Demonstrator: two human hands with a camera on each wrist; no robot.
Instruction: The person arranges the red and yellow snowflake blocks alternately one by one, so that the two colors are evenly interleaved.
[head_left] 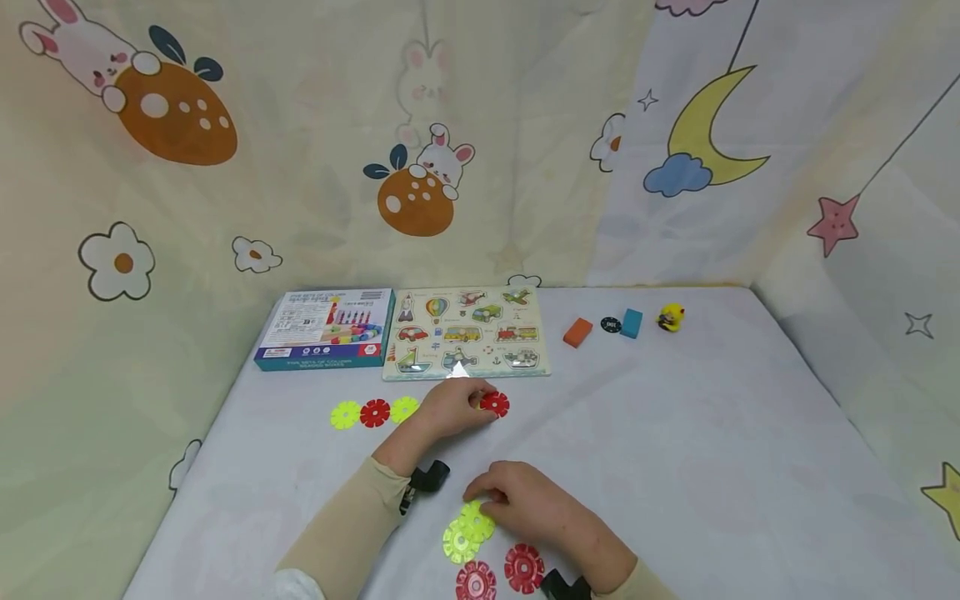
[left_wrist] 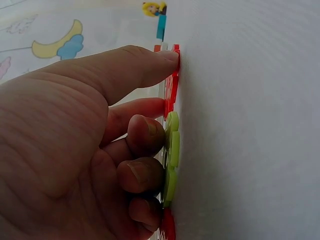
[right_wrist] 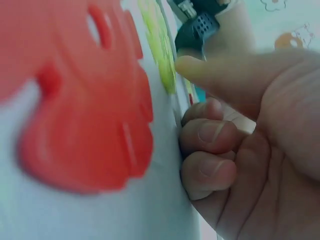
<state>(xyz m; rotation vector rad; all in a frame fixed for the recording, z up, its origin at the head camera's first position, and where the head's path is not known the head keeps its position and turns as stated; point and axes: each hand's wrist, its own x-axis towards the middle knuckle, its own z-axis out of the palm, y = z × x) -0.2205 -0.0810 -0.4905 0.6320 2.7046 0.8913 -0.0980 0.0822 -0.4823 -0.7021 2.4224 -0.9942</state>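
Note:
My left hand (head_left: 448,410) is at the right end of a row of flower-shaped plastic discs. Its thumb and index finger pinch a red disc (head_left: 498,404) by the edges, flat on the cloth. In the left wrist view, the other fingers curl over a yellow-green disc (left_wrist: 171,160). Left of that hand lie a yellow-green disc (head_left: 345,415), a red one (head_left: 374,412) and another yellow-green one (head_left: 402,409). Nearer me, my right hand (head_left: 536,504) pinches the upper yellow-green disc (head_left: 478,522), which overlaps a second one (head_left: 458,543). Its remaining fingers are curled against the cloth.
Two red discs, one (head_left: 476,581) left and one (head_left: 523,568) right, lie near my right wrist. Behind are a boxed set (head_left: 322,329) and a picture puzzle board (head_left: 468,333). Farther right sit an orange block (head_left: 577,332), black chip (head_left: 611,325), blue block (head_left: 632,323) and yellow duck (head_left: 671,317).

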